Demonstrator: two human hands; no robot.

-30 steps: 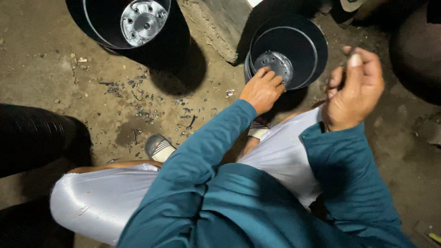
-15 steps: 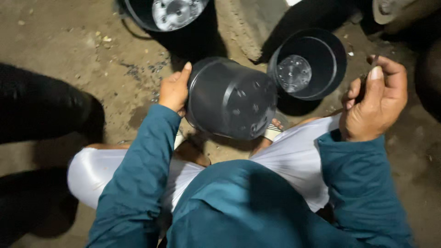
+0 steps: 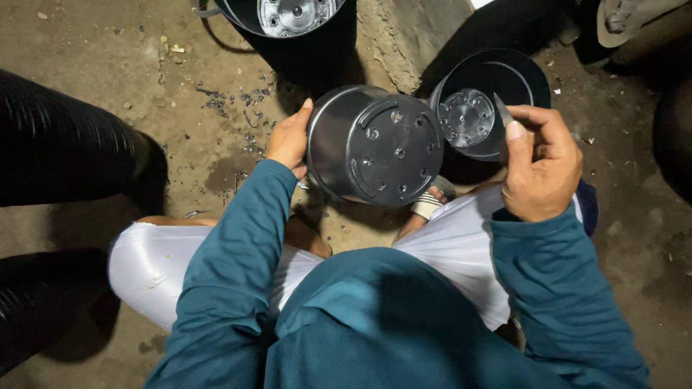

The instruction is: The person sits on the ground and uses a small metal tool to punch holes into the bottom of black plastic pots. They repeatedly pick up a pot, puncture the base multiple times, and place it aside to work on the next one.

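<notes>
Black pot (image 3: 375,148) (base up) held by left hand (image 3: 290,138); right hand (image 3: 539,162) pinches small blade (image 3: 502,110).

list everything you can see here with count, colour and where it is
round black plastic pot held with its holed base up: 1, black, centre, in the left hand
black plastic pots standing open on the ground: 2, black, one top centre, one upper right beside the right hand
small thin blade: 1, grey, pinched in the right hand
black ribbed rolls: 2, black, left edge
rough concrete block: 1, grey, top, between the standing pots
small dark scraps: many, on the dirt ground
sandalled foot: 1, below the held pot
left hand: grip on the held pot's side
right hand: grip shut on the blade
</notes>
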